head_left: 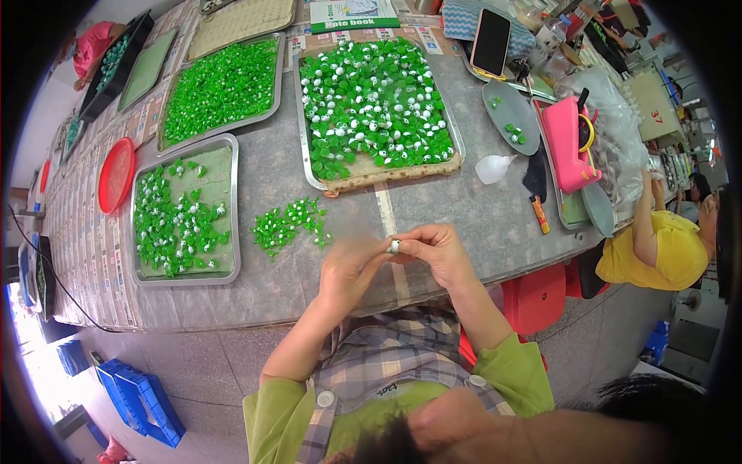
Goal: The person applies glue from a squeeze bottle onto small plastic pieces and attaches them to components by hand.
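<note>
A grey cloth-covered surface (433,205) is seen, loaded with steel trays. A large steel tray of green and white plastic pieces (375,108) is set at centre, a steel tray of all-green pieces (220,89) to its left, and a smaller steel tray with scattered green pieces (184,210) nearer the person. A loose heap of small green plastic pieces (290,224) is left on the surface between that tray and the hands. A round red plastic lid (116,175), a black smartphone (491,42) and a pink plastic case (568,143) are also laid out. The left hand (348,271) is blurred; its grip cannot be told. The right hand (437,251) is closed, a small white and green plastic piece (395,247) being pinched at its fingertips, above the near edge of the surface. A person in a yellow top (657,251) is partly cut off at right. Blue plastic crates (139,398) are seen on the floor. Bare surface is left around the hands.
</note>
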Motion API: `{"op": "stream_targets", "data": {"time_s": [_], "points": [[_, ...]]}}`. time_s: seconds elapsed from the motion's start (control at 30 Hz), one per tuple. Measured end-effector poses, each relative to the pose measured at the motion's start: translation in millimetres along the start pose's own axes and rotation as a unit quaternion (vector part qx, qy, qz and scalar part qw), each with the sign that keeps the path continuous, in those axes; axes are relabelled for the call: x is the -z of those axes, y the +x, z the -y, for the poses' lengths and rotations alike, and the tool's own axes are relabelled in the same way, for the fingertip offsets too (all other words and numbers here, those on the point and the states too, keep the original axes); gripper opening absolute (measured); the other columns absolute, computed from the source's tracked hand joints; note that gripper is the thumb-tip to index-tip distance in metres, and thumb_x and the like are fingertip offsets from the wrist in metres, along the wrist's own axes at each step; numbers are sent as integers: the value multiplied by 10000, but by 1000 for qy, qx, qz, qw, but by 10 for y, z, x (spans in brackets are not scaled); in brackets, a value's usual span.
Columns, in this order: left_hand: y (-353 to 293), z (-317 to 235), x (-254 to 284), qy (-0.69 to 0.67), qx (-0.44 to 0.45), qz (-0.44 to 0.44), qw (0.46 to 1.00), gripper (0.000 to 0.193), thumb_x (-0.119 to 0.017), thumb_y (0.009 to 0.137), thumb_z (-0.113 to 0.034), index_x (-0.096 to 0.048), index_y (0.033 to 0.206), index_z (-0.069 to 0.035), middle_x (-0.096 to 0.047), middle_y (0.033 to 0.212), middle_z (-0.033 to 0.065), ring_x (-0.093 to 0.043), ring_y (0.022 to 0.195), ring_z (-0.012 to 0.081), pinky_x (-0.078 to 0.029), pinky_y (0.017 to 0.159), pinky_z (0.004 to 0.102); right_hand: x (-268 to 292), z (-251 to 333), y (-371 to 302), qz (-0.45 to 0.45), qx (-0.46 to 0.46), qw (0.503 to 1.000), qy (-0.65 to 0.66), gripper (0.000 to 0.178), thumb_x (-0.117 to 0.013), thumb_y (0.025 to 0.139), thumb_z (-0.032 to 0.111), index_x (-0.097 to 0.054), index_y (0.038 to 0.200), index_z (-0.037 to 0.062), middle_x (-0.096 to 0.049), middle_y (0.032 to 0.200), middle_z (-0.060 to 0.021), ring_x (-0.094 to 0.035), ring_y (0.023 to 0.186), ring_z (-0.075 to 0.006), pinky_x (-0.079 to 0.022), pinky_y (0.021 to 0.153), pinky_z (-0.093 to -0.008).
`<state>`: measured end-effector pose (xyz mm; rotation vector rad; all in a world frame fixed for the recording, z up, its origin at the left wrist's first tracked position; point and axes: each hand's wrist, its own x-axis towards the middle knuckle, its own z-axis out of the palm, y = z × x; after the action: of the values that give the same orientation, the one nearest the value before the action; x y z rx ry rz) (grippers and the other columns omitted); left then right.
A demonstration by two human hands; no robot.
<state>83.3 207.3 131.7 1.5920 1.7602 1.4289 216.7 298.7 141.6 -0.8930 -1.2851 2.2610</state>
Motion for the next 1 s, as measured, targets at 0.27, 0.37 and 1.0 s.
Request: {"op": "stream_targets", "data": {"time_s": [0.27,0.37,1.0], "points": [[22,4,-25,28,-31,-18,999,206,-591,618,-30,-572,821,-61,-545,691,75,-515,621,225,-401,546,298,17,-36,16,-7,-1,1000,11,147,-545,724,74,-564,818,-37,-576,734,-95,-561,644,-134,-468,596,-226],[30,9,-38,37,-45,-19,998,178,-605,603,10,-581,777,-25,-535,693,71,-516,627,186,-405,535,256,8,-26,1,-14,-2,1000,-4,145,-547,722,77,-566,813,-34,-577,729,-94,-561,640,-132,-467,591,-223],[-1,-89,-24,51,-57,-49,996,156,-593,602,17,-560,752,-9,-517,684,97,-499,615,222,-401,536,286,-14,-130,32,6,20,999,44,154,-557,728,139,-576,779,-5,-581,715,-75,-561,616,-113,-464,578,-212]]}}
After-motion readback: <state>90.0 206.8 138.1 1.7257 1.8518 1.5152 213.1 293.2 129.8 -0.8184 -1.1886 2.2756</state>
